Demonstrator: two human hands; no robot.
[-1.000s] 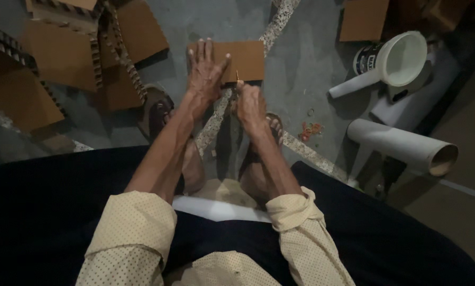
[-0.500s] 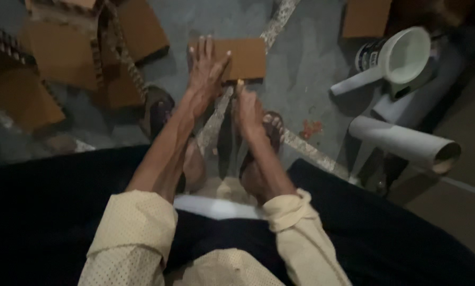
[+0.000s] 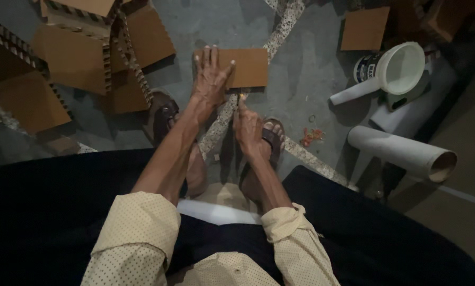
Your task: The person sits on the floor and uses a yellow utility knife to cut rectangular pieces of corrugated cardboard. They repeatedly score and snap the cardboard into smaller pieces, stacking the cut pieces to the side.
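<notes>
Left hand (image 3: 212, 79), fingers spread flat, presses a brown cardboard piece (image 3: 248, 68) onto the grey floor (image 3: 311, 69). Right hand (image 3: 248, 126), closed around a small tool (image 3: 242, 98) too small to identify, meets the card's near edge. A white jug (image 3: 399, 69) lies well apart.

Dim warm light, deep shadow below, slight blur, corners dark.

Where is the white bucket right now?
In the head view, the white bucket lies tipped on its side on the floor at the upper right, just above the white tube and right of the small cardboard square.
</notes>
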